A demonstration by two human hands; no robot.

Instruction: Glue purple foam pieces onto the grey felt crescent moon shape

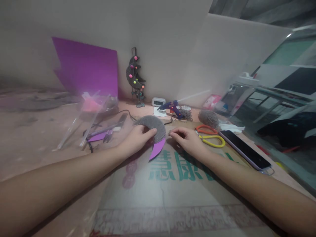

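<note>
My left hand [137, 140] grips a crescent-shaped piece [155, 129], purple card partly wrapped in grey yarn, its bare purple tip [157, 149] pointing down. Thumb and fingers close over the crescent's inner edge. My right hand [188, 139] rests just right of the crescent on the cardboard sheet [158, 184], fingers curled in a pinch; what it holds is too small to make out, perhaps a strand of yarn.
A grey yarn ball [208, 118], orange and yellow scissors [209, 136] and a phone [244, 149] lie to the right. A blue glue gun [172, 109], small clock [158, 101], finished moon ornament [135, 77], purple sheet [86, 67] and plastic bags [95, 107] stand behind.
</note>
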